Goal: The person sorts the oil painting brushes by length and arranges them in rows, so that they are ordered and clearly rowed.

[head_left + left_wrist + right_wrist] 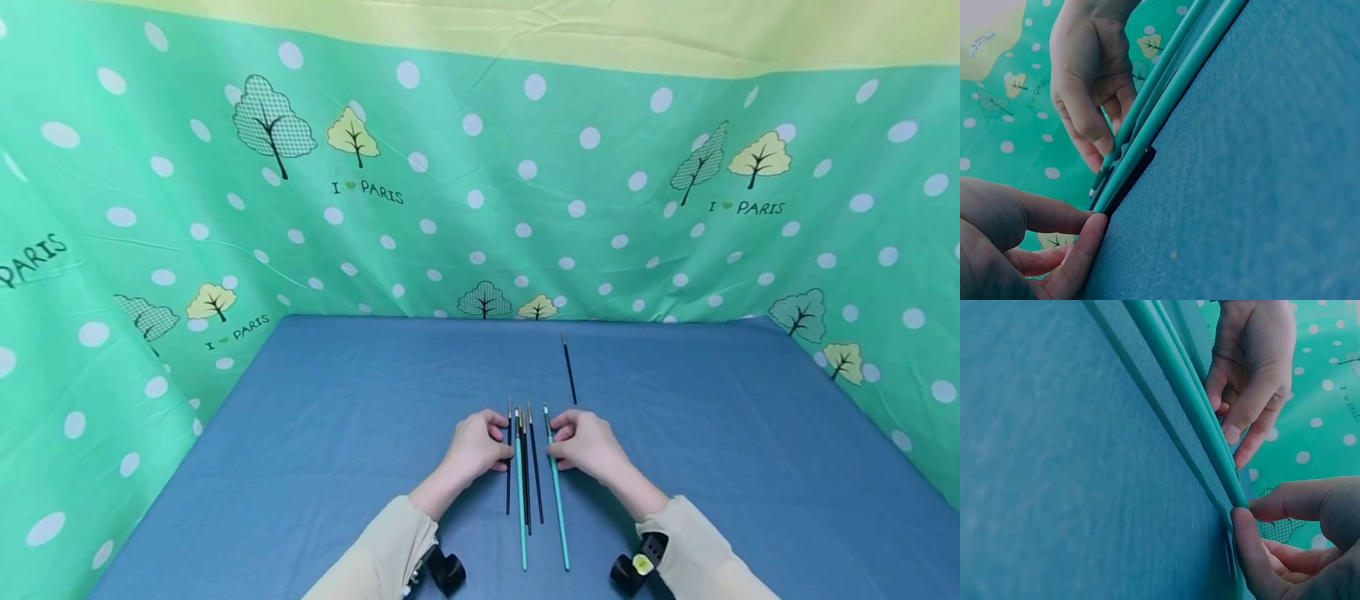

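Several slim paintbrushes lie side by side on the blue cloth, bristle ends pointing away. My left hand (478,446) pinches a dark paintbrush (507,498) on the left side of the group. On the other side, my right hand (588,446) pinches a teal paintbrush (561,521) near its bristle end, between thumb and fingers. Between the hands lie another teal paintbrush (521,517) and a few dark paintbrushes (537,483), bunched closer to the left hand. In the right wrist view, the right thumb and fingertips meet at the teal handle (1207,434).
One more dark paintbrush (570,373) lies apart, farther back beyond the right hand. The blue tablecloth (337,400) reaches back to a green dotted curtain (420,225), which also hangs along both sides.
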`<act>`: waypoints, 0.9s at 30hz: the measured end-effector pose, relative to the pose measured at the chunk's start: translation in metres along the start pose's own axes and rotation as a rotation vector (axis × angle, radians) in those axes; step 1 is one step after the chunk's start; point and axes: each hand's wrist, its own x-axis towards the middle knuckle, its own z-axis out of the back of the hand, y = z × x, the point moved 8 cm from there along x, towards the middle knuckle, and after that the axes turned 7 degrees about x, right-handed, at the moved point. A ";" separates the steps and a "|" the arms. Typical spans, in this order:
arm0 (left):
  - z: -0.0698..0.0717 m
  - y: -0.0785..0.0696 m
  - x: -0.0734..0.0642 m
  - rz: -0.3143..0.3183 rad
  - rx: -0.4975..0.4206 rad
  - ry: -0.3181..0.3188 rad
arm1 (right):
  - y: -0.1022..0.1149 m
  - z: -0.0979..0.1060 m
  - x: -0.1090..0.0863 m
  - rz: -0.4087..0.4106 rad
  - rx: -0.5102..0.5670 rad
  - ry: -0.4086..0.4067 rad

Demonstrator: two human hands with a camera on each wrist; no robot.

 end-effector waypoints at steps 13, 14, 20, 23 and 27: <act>0.000 -0.001 -0.001 -0.016 0.012 0.005 | -0.009 0.020 -0.007 -0.001 -0.034 -0.030; 0.000 -0.001 -0.001 -0.016 0.014 0.004 | -0.010 0.022 -0.007 -0.003 -0.039 -0.031; 0.000 -0.001 0.000 -0.015 0.018 0.002 | -0.014 0.031 -0.008 -0.018 -0.048 -0.030; 0.000 0.000 0.001 -0.012 0.014 0.000 | -0.016 0.034 -0.008 -0.017 -0.047 -0.029; -0.001 0.002 0.001 -0.006 0.010 0.002 | -0.018 0.036 -0.009 -0.018 -0.055 -0.033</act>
